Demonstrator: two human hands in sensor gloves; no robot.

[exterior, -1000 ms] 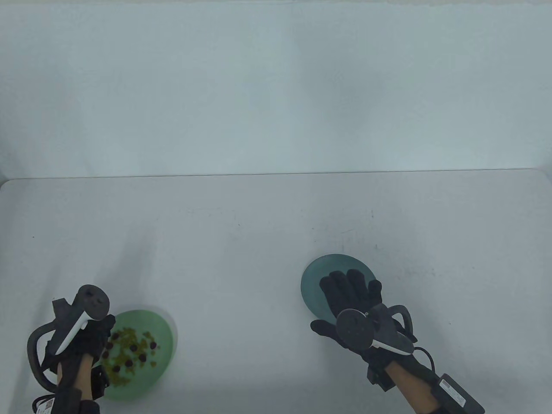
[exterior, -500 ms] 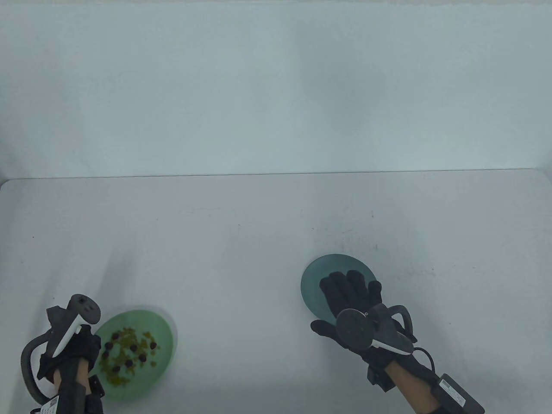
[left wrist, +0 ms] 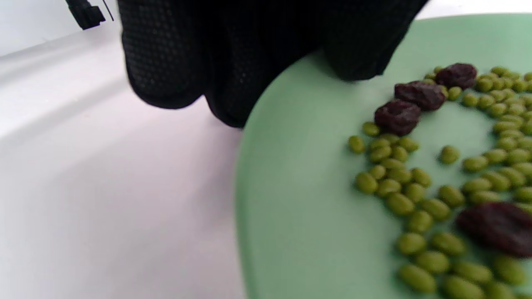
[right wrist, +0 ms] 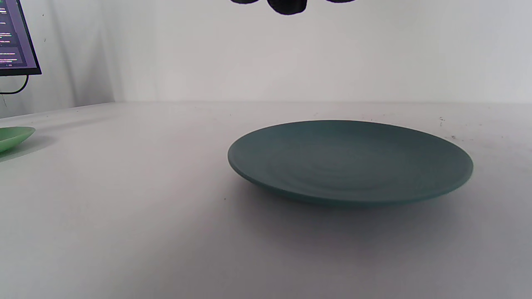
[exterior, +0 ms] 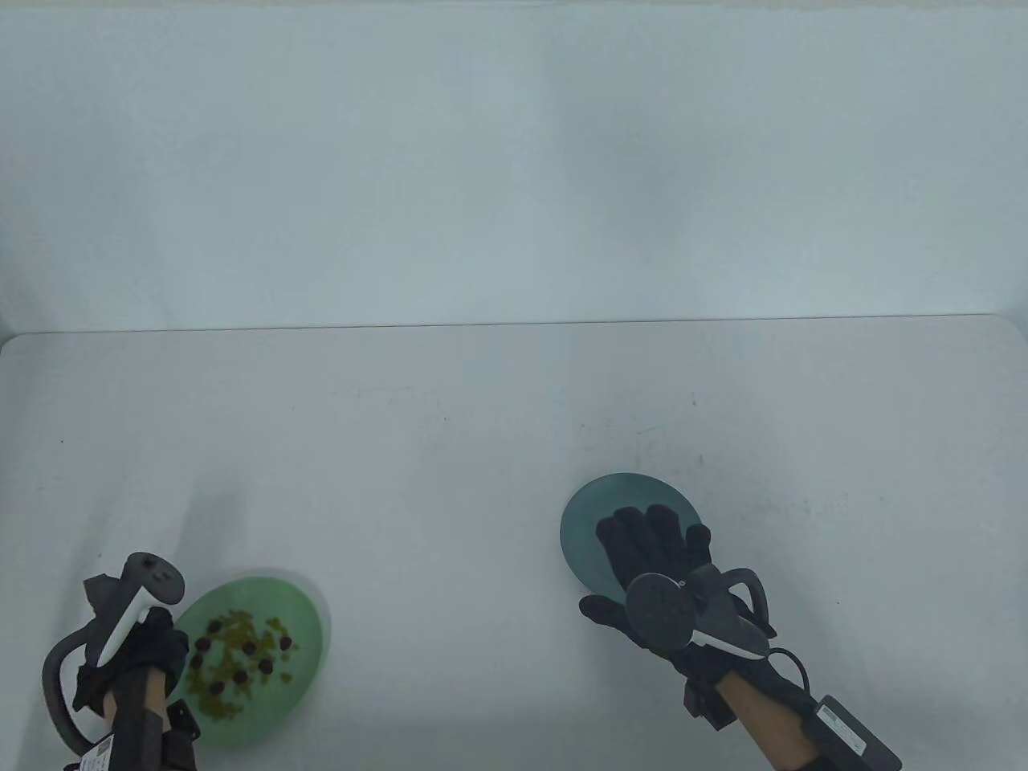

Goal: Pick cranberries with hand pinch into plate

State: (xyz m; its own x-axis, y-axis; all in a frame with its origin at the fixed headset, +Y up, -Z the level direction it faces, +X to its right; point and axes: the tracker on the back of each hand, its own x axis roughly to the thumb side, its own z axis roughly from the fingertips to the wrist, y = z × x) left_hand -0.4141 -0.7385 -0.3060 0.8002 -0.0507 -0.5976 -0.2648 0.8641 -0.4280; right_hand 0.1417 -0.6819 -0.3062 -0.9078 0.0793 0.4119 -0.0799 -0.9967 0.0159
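Observation:
A light green plate (exterior: pixel 313 622) at the front left holds several dark cranberries (exterior: pixel 250 647) mixed among small green beans (exterior: pixel 233 628). My left hand (exterior: pixel 159 642) sits at the plate's left rim with its fingers curled. In the left wrist view the fingers (left wrist: pixel 232 62) hang over the rim (left wrist: pixel 291 216), apart from the nearest cranberries (left wrist: pixel 398 116), and nothing shows in them. My right hand (exterior: pixel 634 546) lies open and flat, fingers spread, over the near side of an empty dark teal plate (exterior: pixel 582 518). That plate (right wrist: pixel 349 162) fills the right wrist view.
The white table runs back to a pale wall. In the right wrist view the green plate's edge (right wrist: pixel 12 137) shows at far left, and a monitor corner (right wrist: pixel 16 37) stands behind it. Bare table lies between the two plates.
My left hand has drawn back left and toward me, off the beans and cranberries to the plate's rim. The cranberries look unmoved. My right hand has stayed still.

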